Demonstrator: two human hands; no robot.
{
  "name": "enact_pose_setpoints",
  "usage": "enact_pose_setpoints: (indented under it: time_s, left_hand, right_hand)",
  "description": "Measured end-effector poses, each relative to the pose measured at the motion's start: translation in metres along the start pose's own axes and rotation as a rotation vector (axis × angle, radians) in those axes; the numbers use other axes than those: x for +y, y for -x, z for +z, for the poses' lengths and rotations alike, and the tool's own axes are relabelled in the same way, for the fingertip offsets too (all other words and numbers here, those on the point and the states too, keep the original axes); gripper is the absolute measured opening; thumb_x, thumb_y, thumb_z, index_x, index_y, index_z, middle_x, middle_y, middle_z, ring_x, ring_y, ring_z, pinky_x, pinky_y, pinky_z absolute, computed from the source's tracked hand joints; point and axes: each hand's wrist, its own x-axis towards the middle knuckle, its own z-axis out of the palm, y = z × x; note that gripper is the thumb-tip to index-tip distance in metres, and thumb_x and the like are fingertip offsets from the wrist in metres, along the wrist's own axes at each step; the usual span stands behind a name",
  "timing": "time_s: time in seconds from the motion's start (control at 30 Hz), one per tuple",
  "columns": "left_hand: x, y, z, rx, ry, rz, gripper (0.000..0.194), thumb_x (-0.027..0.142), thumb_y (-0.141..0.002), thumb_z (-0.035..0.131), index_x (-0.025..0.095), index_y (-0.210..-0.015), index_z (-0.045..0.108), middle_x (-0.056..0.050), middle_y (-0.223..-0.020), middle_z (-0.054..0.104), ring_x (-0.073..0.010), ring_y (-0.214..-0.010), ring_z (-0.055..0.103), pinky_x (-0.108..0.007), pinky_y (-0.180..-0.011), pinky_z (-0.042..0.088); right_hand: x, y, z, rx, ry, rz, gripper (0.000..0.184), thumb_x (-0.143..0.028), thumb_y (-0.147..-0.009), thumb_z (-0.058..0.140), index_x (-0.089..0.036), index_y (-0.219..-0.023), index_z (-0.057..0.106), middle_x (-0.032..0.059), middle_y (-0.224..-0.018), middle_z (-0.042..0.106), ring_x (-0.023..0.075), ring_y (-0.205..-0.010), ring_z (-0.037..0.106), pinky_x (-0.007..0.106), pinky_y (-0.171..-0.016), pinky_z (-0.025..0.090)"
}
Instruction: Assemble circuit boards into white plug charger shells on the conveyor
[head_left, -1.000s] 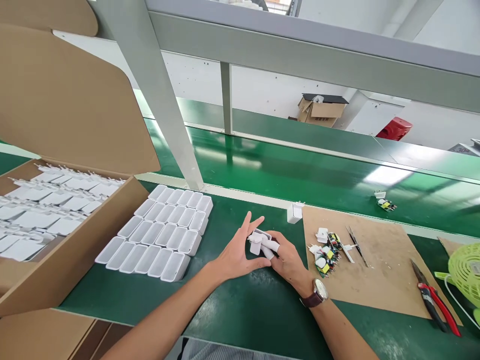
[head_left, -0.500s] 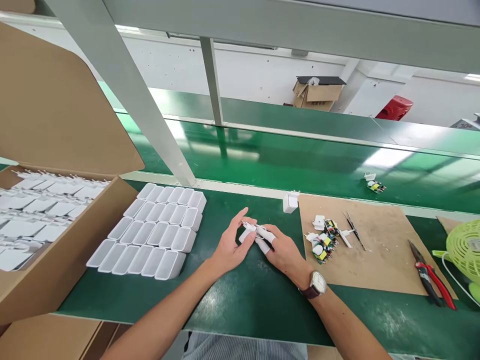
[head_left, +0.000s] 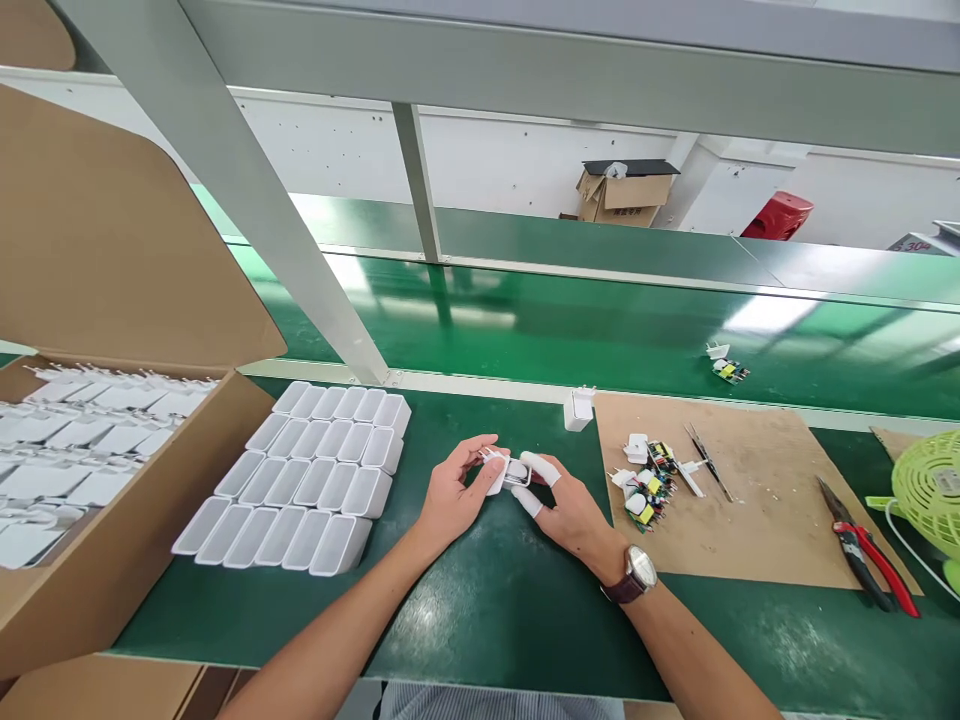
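Observation:
A small white plug charger (head_left: 511, 473) is held between my hands above the middle of the green bench; its metal pins point left and a greyish part shows at its right end. My left hand (head_left: 459, 490) is closed round the pin end, thumb in front. White finger cots cover the thumb and index finger of my right hand (head_left: 566, 505), which pinch the other end. A white charger (head_left: 578, 409) stands upright beyond my right hand. Rows of open white plastic cases (head_left: 304, 480) lie left of my left hand.
An open carton (head_left: 150, 510) with many white chargers stands at the left. On a brown board (head_left: 757, 500) lie circuit boards (head_left: 651, 485), tweezers (head_left: 709, 460) and red-and-black pliers (head_left: 866, 550). A green fan (head_left: 930, 495) stands far right. A sloping grey post (head_left: 277, 200) rises behind the cases.
My right fingers have spread from the charger's middle to its right end, and the greyish part there now shows. The camera view has tilted slightly upward.

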Motion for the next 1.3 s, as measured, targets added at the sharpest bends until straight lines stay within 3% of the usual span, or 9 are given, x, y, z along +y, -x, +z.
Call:
enact_pose_setpoints:
  time_s: [0.13, 0.33, 0.53, 0.73, 0.83, 0.93, 1.0, 1.13, 1.3]
  left_hand:
    - [-0.003, -0.002, -0.001, -0.009, -0.009, 0.005, 0.041, 0.047, -0.095, 0.065, 0.020, -0.125, 0.063, -0.009, -0.112, 0.078, -0.0231, -0.103, 0.074, -0.039, -0.094, 0.059]
    - [-0.006, -0.001, -0.002, -0.028, 0.000, -0.010, 0.041, 0.047, -0.098, 0.060, 0.021, -0.129, 0.060, -0.010, -0.115, 0.077, -0.0236, -0.106, 0.073, -0.039, -0.094, 0.059]
    - [-0.006, 0.003, -0.003, -0.068, -0.017, 0.139, 0.045, 0.040, -0.102, 0.055, 0.022, -0.142, 0.049, -0.013, -0.131, 0.069, -0.0234, -0.120, 0.067, -0.045, -0.110, 0.051]
    - [-0.005, 0.001, -0.003, -0.064, -0.033, 0.036, 0.039, 0.043, -0.102, 0.053, 0.021, -0.135, 0.056, -0.012, -0.123, 0.073, -0.0239, -0.112, 0.070, -0.044, -0.101, 0.056]
    - [-0.007, 0.000, -0.005, -0.120, 0.031, 0.114, 0.052, 0.044, -0.098, 0.062, 0.021, -0.142, 0.048, -0.015, -0.134, 0.067, -0.0263, -0.120, 0.066, -0.046, -0.105, 0.054]
    - [-0.009, 0.001, -0.004, -0.165, 0.002, 0.251, 0.097, 0.046, -0.077, 0.086, 0.025, -0.154, 0.033, -0.018, -0.149, 0.053, -0.0326, -0.134, 0.057, -0.052, -0.115, 0.046]
    - [-0.009, 0.004, -0.002, -0.167, -0.106, 0.294, 0.111, 0.045, -0.068, 0.093, 0.027, -0.156, 0.028, -0.018, -0.149, 0.051, -0.0350, -0.135, 0.055, -0.055, -0.115, 0.045]
    - [-0.008, 0.006, 0.004, -0.115, -0.301, 0.416, 0.090, 0.046, -0.074, 0.088, 0.026, -0.149, 0.042, -0.016, -0.139, 0.057, -0.0345, -0.127, 0.059, -0.055, -0.106, 0.052]
    - [-0.006, 0.005, 0.007, -0.039, -0.357, 0.584, 0.084, 0.056, -0.074, 0.086, 0.024, -0.143, 0.050, -0.016, -0.129, 0.061, -0.0329, -0.117, 0.063, -0.051, -0.097, 0.056]
  right_hand:
    - [0.003, 0.001, 0.002, 0.044, 0.006, -0.050, 0.034, -0.023, -0.101, 0.054, -0.024, -0.135, 0.055, 0.0118, -0.128, 0.067, 0.0240, -0.113, 0.070, 0.038, -0.091, 0.064]
    - [0.008, 0.004, 0.003, -0.019, 0.077, -0.044, 0.043, -0.015, -0.095, 0.052, -0.023, -0.137, 0.057, 0.0135, -0.132, 0.064, 0.0250, -0.110, 0.071, 0.041, -0.092, 0.063]
    - [0.004, 0.005, 0.003, -0.002, 0.071, -0.042, 0.046, -0.008, -0.090, 0.052, -0.024, -0.132, 0.061, 0.0131, -0.129, 0.064, 0.0248, -0.108, 0.069, 0.039, -0.088, 0.063]
    - [-0.003, -0.005, 0.002, 0.013, 0.032, 0.006, 0.032, -0.016, -0.097, 0.051, -0.023, -0.126, 0.063, 0.0120, -0.118, 0.066, 0.0239, -0.104, 0.068, 0.038, -0.086, 0.062]
    - [-0.005, -0.005, 0.005, 0.047, -0.145, 0.091, 0.030, -0.022, -0.097, 0.053, -0.022, -0.125, 0.064, 0.0117, -0.115, 0.065, 0.0230, -0.100, 0.068, 0.038, -0.087, 0.061]
    - [-0.008, -0.004, 0.009, 0.107, -0.547, 0.261, 0.028, -0.034, -0.097, 0.057, -0.025, -0.121, 0.067, 0.0094, -0.112, 0.068, 0.0217, -0.097, 0.069, 0.037, -0.084, 0.062]
    - [-0.012, -0.006, 0.012, 0.113, -0.866, 0.443, 0.032, -0.044, -0.094, 0.063, -0.025, -0.118, 0.069, 0.0076, -0.111, 0.072, 0.0229, -0.094, 0.070, 0.039, -0.080, 0.063]
    - [-0.021, -0.010, 0.009, 0.070, -1.296, 0.709, 0.039, -0.050, -0.083, 0.075, -0.021, -0.110, 0.073, 0.0068, -0.104, 0.076, 0.0259, -0.091, 0.073, 0.040, -0.075, 0.063]
    - [-0.028, -0.014, 0.003, 0.044, -1.416, 0.769, 0.034, -0.046, -0.078, 0.081, -0.020, -0.099, 0.075, 0.0069, -0.094, 0.078, 0.0253, -0.088, 0.074, 0.038, -0.073, 0.063]
